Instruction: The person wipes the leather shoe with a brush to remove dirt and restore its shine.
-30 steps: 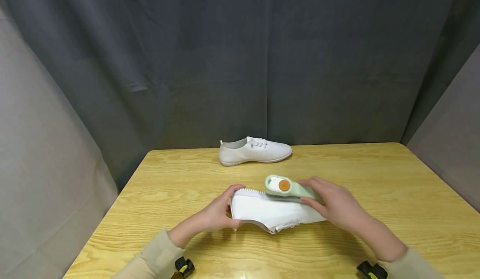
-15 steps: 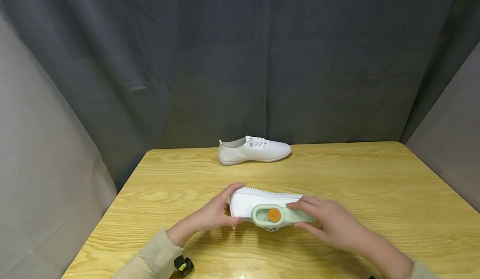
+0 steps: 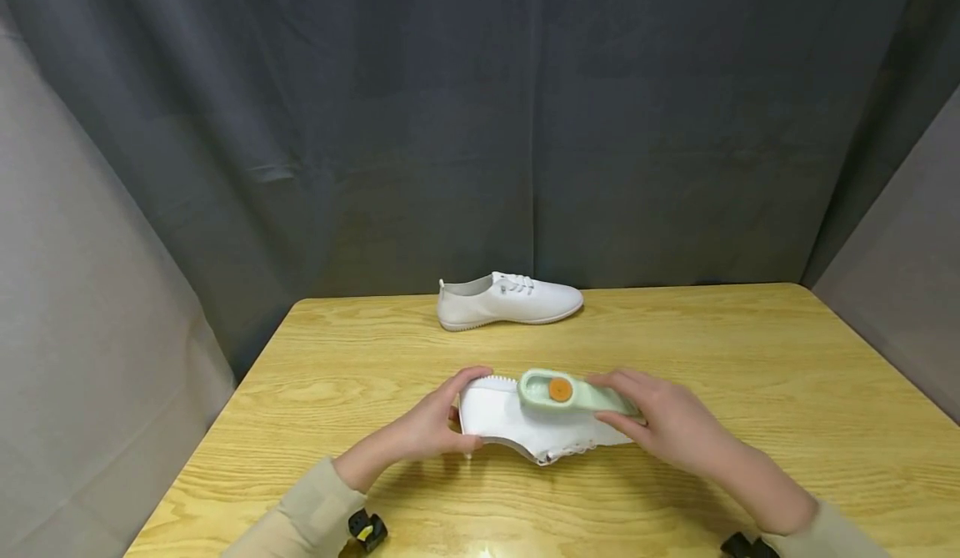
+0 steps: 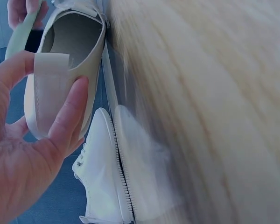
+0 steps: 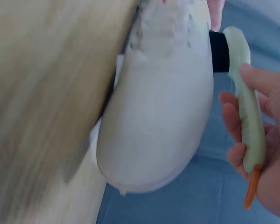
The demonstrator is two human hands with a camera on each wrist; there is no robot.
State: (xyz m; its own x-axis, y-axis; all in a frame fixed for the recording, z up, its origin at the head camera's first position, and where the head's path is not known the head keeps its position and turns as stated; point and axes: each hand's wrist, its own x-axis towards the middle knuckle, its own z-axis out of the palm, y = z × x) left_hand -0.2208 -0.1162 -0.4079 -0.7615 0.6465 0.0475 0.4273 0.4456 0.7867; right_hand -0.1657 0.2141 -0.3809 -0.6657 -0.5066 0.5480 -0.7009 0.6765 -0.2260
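Brushing step, I'd say: left hand [image 3: 435,427] grips the white lace-up shoe [image 3: 498,422] at its heel, worktop [image 3: 360,341] below it; right hand [image 3: 670,419] holds the light-green shoe brush [image 3: 585,400] against its flank. Next stroke likely needs the shoe steady.

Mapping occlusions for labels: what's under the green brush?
Under the green brush: its black bristles, seemingly against the side of the held white shoe. The patch of shoe directly beneath is covered and can't be seen.

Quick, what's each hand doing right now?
Left hand: holding the nearer white lace-up shoe by its heel.
Right hand: holding a pale green brush.
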